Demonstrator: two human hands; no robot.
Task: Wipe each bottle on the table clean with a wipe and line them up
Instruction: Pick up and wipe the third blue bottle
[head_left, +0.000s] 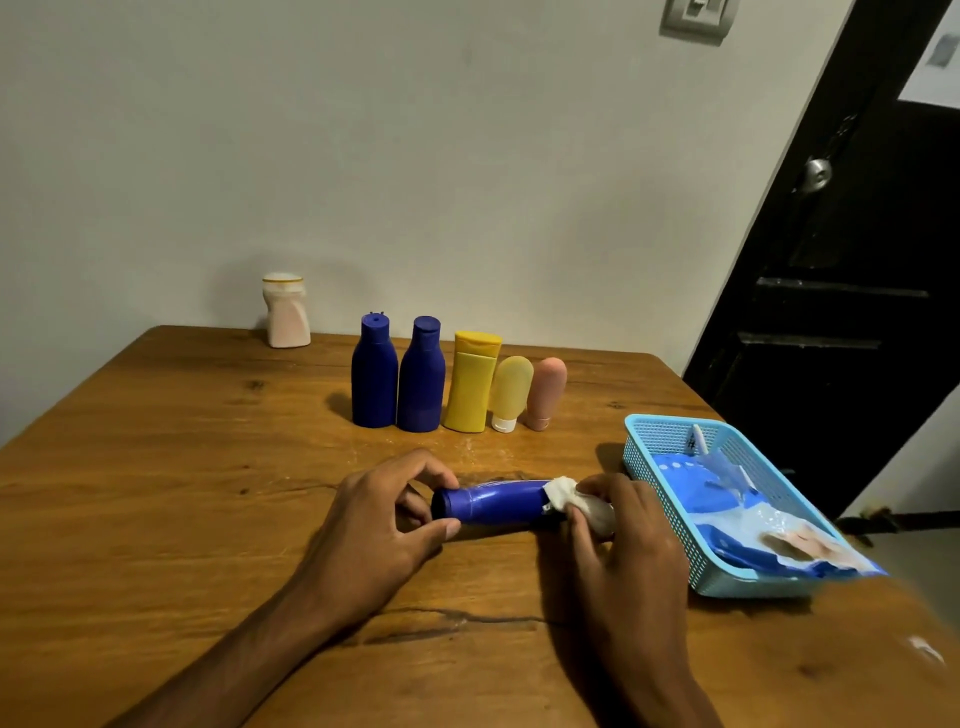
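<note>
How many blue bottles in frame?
3. Two blue bottles stand upright at the left end of the row, left one and right one. The third lies sideways, held by the left hand and wiped by the right hand. None visibly hidden.

Pale wall (415, 156), wall switch (698, 18), dark door (857, 260), wooden table (156, 493).

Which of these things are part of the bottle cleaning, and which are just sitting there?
Part of the job:
- blue bottle, gripped by the left hand
- wipe, pinched by the right hand
- five lined-up bottles
- white bottle, standing apart at the back
- pack of wipes in the blue basket

Just there:
- door
- wall switch
</note>
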